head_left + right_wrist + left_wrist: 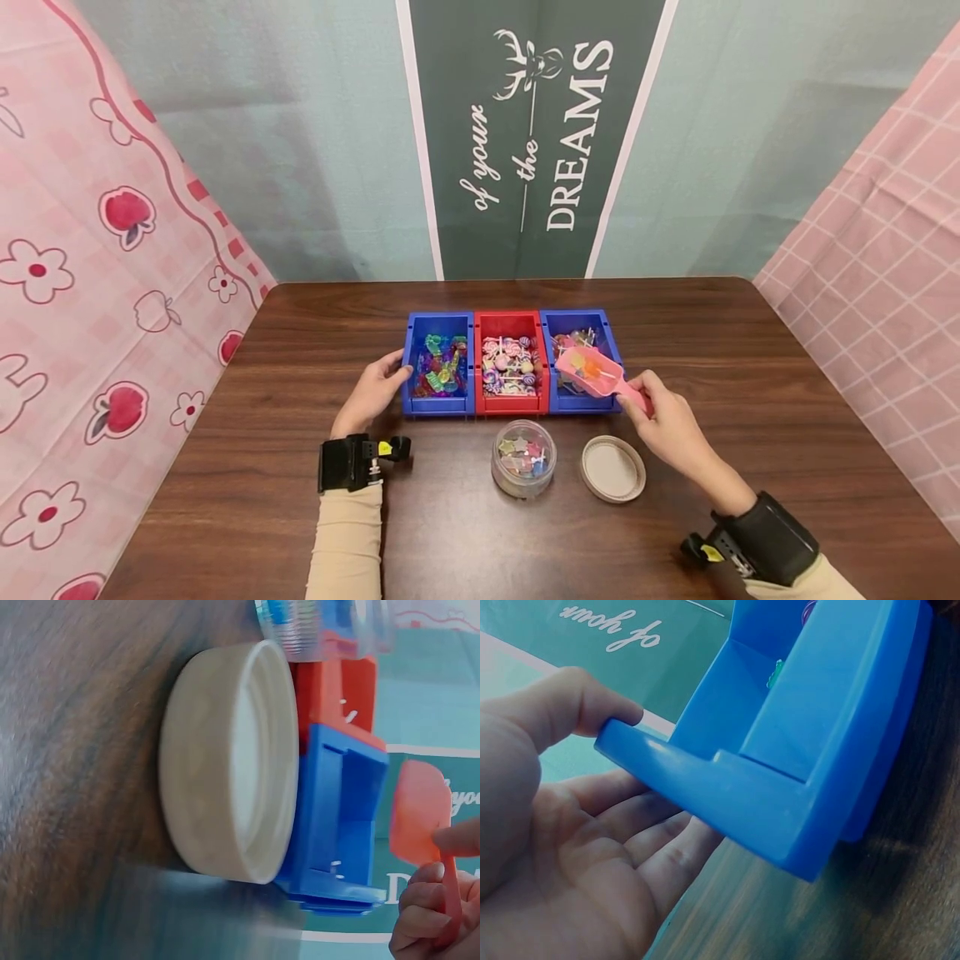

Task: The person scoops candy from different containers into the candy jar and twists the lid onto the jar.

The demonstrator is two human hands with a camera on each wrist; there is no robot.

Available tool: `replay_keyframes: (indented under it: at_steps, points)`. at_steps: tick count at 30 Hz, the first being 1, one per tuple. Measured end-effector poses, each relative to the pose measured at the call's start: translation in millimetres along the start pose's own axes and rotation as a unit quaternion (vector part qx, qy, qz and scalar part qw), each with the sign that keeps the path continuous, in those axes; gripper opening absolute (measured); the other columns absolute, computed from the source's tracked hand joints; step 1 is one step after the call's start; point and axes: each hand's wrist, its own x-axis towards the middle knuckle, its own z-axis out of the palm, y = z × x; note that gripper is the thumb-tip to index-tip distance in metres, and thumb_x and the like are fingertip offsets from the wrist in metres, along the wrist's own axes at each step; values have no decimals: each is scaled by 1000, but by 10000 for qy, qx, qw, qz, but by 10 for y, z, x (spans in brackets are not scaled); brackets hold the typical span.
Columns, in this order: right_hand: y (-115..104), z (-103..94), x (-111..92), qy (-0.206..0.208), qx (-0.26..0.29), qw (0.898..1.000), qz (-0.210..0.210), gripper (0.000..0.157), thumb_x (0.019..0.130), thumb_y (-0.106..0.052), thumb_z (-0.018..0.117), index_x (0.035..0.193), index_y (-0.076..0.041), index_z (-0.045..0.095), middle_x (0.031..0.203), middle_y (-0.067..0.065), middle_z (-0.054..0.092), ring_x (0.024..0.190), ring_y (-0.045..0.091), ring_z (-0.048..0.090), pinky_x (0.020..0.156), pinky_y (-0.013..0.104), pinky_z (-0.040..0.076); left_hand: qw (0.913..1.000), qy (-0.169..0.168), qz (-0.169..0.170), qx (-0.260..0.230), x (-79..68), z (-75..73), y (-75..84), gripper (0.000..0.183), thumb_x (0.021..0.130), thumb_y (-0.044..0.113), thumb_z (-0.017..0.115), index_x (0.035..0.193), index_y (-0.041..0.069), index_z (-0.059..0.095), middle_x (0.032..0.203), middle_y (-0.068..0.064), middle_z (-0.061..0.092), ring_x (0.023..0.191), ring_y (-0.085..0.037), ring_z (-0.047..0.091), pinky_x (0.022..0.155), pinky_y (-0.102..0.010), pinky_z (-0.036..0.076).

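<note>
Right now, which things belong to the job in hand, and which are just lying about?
Likely for the job:
pink scoop in the right hand
left blue bin
red bin
right blue bin
open jar
probably the lid

Only background:
fruit-patterned cloth
checked cloth
lettered backdrop

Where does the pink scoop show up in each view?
Head: right of centre, the pink scoop in the right hand, over the rightmost blue bin.
Left wrist: not in it.
Right wrist: near the right edge, in the right hand.
Shared landmark: the green panel with white lettering.
</note>
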Motion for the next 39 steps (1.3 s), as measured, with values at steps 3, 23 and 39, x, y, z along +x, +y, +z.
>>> replay_keyframes:
  at_steps: [3, 23, 39]
  points:
    - [-31, -60, -29, -99, 93, 9998, -132, 17, 82, -2, 71, 90, -5, 56, 62, -3, 41, 55, -3, 31, 48, 18, 26, 10000, 17, 29, 29, -8, -3, 5, 49, 102, 17, 44, 147, -2, 35, 145, -26, 47, 132, -37, 49, 113, -52, 38]
    - [-76, -253, -244, -1625, 1112, 9698, -1438, 25, 81, -1, 71, 91, -18, 57, 66, -14, 41, 61, -10, 35, 49, 11, 33, 10000, 5, -25, 9, -1, 9, 17, 49, 102, 17, 43, 147, -1, 35, 147, -23, 46, 134, -36, 48, 113, -50, 39]
    - [-197, -347, -199, -1555, 94, 9713, -1797, 29, 77, -10, 77, 88, -26, 56, 64, -21, 34, 58, -12, 29, 49, 7, 27, 10000, 33, -20, -78, -29, 20, 56, 49, 103, 16, 42, 147, -1, 34, 147, -23, 45, 133, -37, 49, 112, -50, 39]
